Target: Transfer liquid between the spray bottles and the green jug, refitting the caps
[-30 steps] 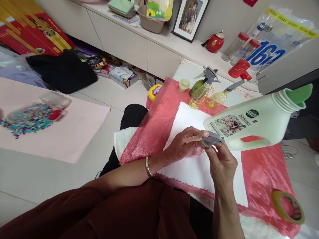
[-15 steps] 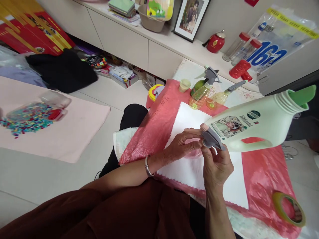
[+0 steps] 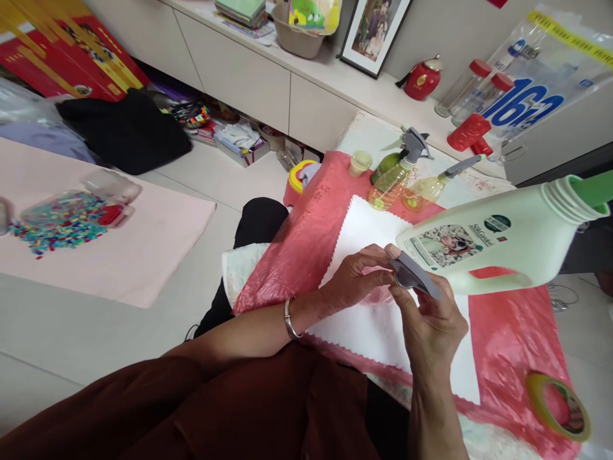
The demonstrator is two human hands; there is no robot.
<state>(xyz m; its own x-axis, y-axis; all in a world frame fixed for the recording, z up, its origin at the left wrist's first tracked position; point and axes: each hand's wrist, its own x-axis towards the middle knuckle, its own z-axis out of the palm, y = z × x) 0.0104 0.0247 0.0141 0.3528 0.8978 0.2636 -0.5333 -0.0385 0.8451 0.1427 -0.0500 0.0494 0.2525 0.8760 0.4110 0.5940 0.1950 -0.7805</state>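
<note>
A grey trigger spray head point(image 3: 416, 275) is held between both hands above the white sheet. My left hand point(image 3: 359, 281) pinches its near end, thumb and fingers together. On its other side my right hand point(image 3: 433, 326) grips the spray head with thumb and bent fingers. Partly hidden beneath the hands is something translucent pink point(image 3: 379, 295); I cannot make out its full shape. Under it lies a white sheet with zigzag edges point(image 3: 330, 329). Just beyond my right hand rests a large pale green detergent bottle point(image 3: 522, 236), its neck open and pointing right.
Two spray bottles with yellowish liquid point(image 3: 389, 186) point(image 3: 422, 193) and a small cup point(image 3: 360, 163) stand at the back of the red plastic cover point(image 3: 297, 236). A tape roll point(image 3: 534, 399) lies at right. Colourful small pieces point(image 3: 71, 220) are scattered on a pink surface at left.
The spray head has turned slightly in my fingers, and my right hand has shifted a little right. The whole view has moved slightly.
</note>
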